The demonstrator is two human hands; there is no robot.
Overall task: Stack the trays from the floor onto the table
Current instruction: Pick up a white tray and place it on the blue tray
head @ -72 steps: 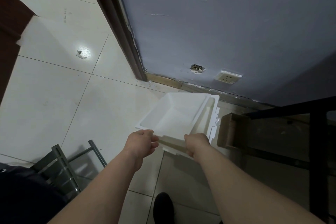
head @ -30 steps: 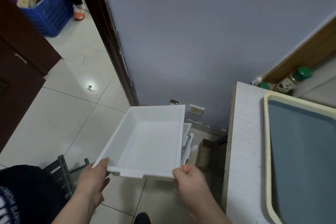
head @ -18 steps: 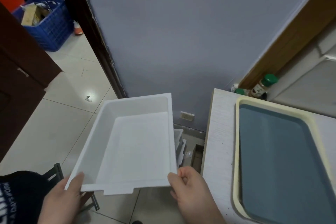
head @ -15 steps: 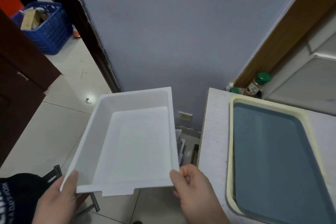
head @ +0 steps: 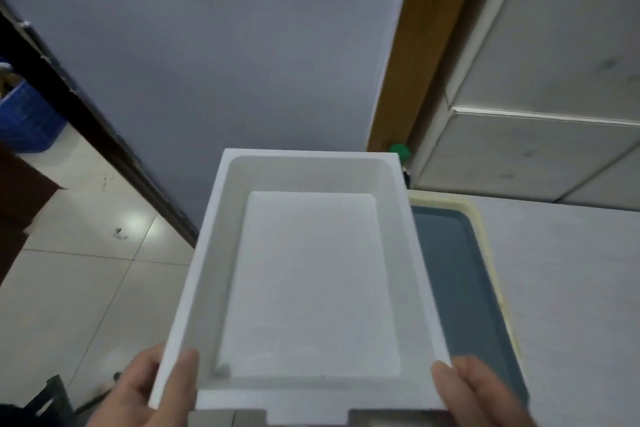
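I hold a deep white tray (head: 311,274) level in front of me, above the left part of the table. My left hand (head: 149,388) grips its near left corner, thumb over the rim. My right hand (head: 485,395) grips the near right corner the same way. Under and to the right of it a flat blue tray with a cream rim (head: 460,274) lies on the white table (head: 568,288); the white tray covers its left part.
A grey wall stands behind the table's left end, with a wooden door frame (head: 415,45). A green-capped bottle (head: 399,150) stands at the table's far corner. White cabinet panels (head: 554,80) rise behind. Tiled floor and a blue crate (head: 24,121) lie to the left.
Both hands lifted the white tray up from the floor and carried it to the right; it now hangs over the table and over the left part of the blue tray.
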